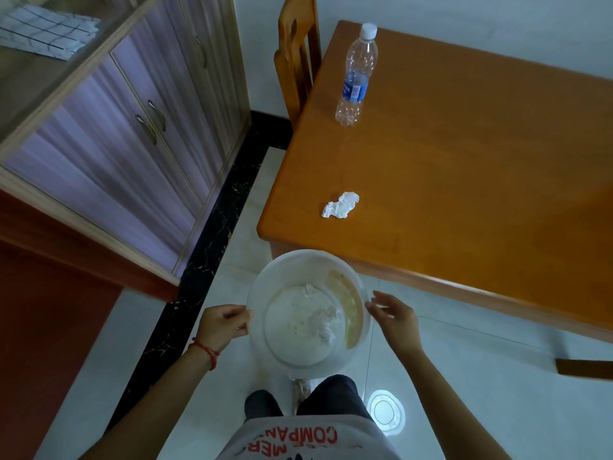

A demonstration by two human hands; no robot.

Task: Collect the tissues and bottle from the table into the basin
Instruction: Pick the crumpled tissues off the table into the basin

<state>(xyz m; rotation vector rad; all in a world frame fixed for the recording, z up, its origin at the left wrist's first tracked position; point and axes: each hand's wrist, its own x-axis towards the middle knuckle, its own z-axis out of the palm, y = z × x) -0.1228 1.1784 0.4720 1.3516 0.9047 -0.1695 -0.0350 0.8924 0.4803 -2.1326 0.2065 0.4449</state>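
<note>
We hold the basin [306,313] off the near left corner of the desk [464,180], over the floor; left hand [220,327] has its grip clenched on the basin's left rim; right hand [393,315] sits at the right rim with fingers spread, grip released or barely touching, we cannot tell which.

Risk: basin hangs mostly on one hand, so it may tip and spill the wadded tissues [320,322] already lying in it; smooth plastic rim looks slippery. Bottle [355,76] stands upright at the far left of the desk, tall, thin, clear, apparently empty, blue label, white cap; a careless reach likely knocks it over and it rolls off the edge. Crumpled tissue [341,204] lies near the desk's left edge, light and soft; a brush of the arm could sweep it to the floor.

Basin is round, white, shallow, stained yellowish inside right; desk is glossy orange wood.
</note>
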